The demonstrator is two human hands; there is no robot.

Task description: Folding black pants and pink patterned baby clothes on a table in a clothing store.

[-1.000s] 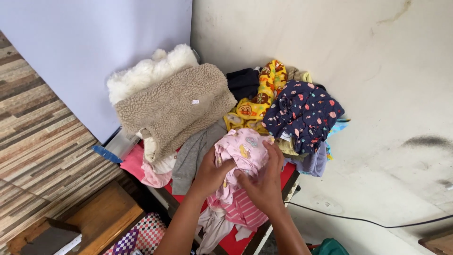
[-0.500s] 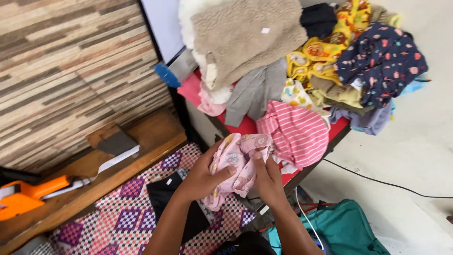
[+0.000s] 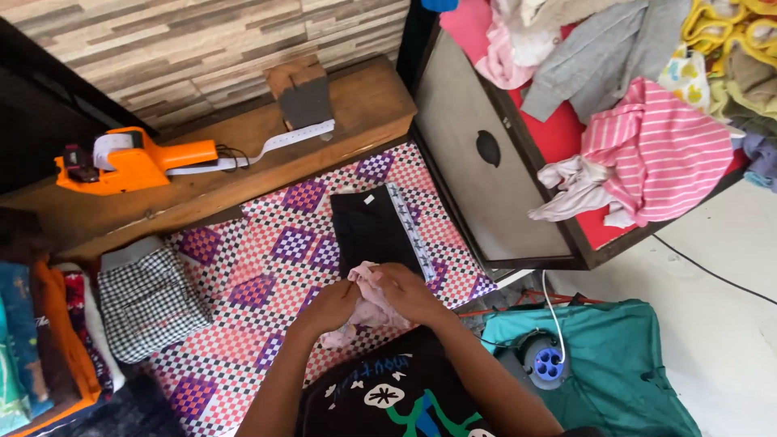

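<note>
Our left hand and right hand are together, clamped on a pink garment at the mat's near edge, beside a black cloth.

1. One view only: head-worn camera, looking steeply down over the person's own forearms, so nothing is shared with a second view.
2. Close range: left hand and right hand sit low-centre, forearms entering from the bottom edge.
3. Facing the pink-and-purple checkered mat on the floor, which fills the middle.
4. Top of frame reaches a striped stone-look wall and a long wooden ledge.
5. Upper right catches the edge of a dark-framed low table with red top.
6. Right side takes in pale floor; horizon tilted, the scene running diagonally.
</note>
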